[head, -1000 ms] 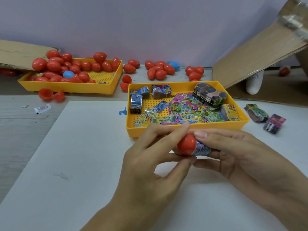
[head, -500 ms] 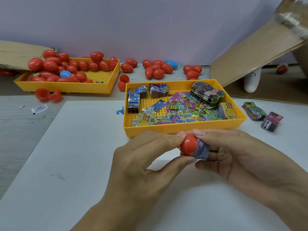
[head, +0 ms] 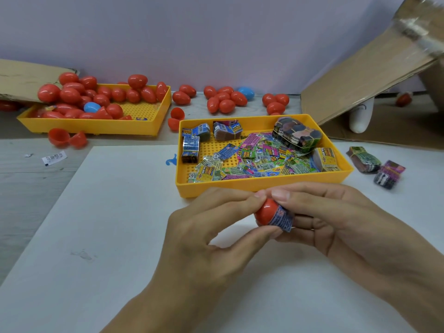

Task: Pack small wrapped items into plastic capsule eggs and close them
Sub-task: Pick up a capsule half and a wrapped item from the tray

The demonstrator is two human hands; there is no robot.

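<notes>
Above the white surface (head: 120, 236), the left hand (head: 204, 239) pinches a smooth, light, probably slippery red egg half (head: 265, 211) by its dome while the right hand (head: 336, 224) pinches the crinkly wrapped item (head: 282, 218) into its mouth

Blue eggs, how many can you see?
2. One blue egg lies among the red eggs in the far yellow tray. The other blue egg sits on the table by the wall, behind a bunch of red eggs. More may be buried.
</notes>
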